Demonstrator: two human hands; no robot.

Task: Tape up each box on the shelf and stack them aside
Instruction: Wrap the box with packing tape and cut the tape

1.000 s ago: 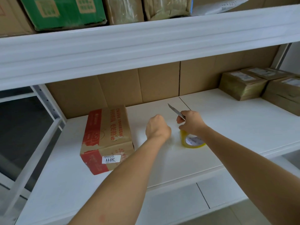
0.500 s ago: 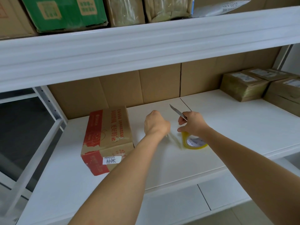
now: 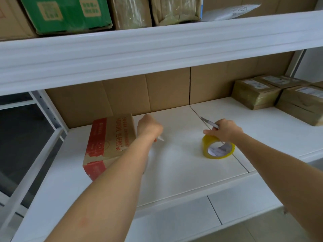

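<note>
A: What is the biggest thing here?
B: The white shelf (image 3: 174, 172), with a lip of an upper shelf (image 3: 157, 46) over it carrying a green box (image 3: 66, 13) at the far left.

A: And the boxes?
B: A red-and-brown box (image 3: 108, 142) lies at the left of the shelf, close to the cardboard backing (image 3: 122, 95). At the far right sit taped brown boxes (image 3: 257, 93), packed against each other.

A: The hands?
B: The left hand (image 3: 149, 127) is just right of the red-and-brown box, its fingers curled and pinching a strip of clear tape (image 3: 160, 137). Whether it touches the box, I cannot tell. The right hand (image 3: 225, 130) has its fingers clamped on a knife (image 3: 208, 122), blade pointing far and left.

A: The tape roll?
B: The yellow tape roll (image 3: 218, 147) stands on the shelf under the right hand, well apart from the red-and-brown box.
</note>
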